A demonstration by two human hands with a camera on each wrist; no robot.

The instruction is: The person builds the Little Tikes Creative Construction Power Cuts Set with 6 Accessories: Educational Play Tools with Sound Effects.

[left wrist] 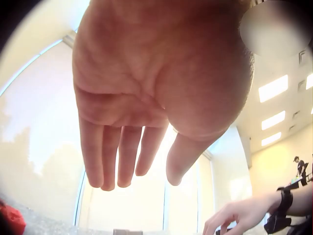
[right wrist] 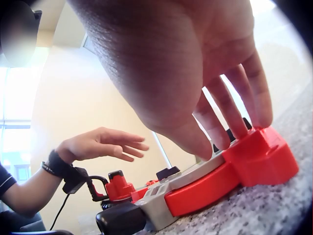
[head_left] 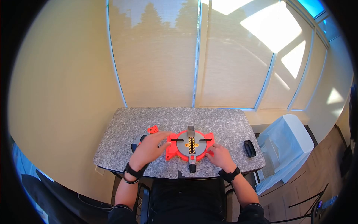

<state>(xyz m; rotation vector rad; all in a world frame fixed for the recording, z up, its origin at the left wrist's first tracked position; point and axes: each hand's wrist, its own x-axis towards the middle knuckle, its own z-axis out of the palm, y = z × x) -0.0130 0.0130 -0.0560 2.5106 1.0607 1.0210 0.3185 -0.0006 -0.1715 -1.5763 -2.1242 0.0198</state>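
My right hand (head_left: 220, 156) touches the red-and-grey base (head_left: 181, 150), fingers spread; my left hand (head_left: 148, 147) hovers empty, fingers outstretched; light, even pressure should prevent sliding.

Table (head_left: 223, 121) with speckled grey top and dark near edge; on it, right of centre, a red base with a round grey plate (head_left: 181, 150), lying flat; to its left, a red and black piece (head_left: 153, 129), partly hidden; near the right edge, a small black object (head_left: 250, 148).
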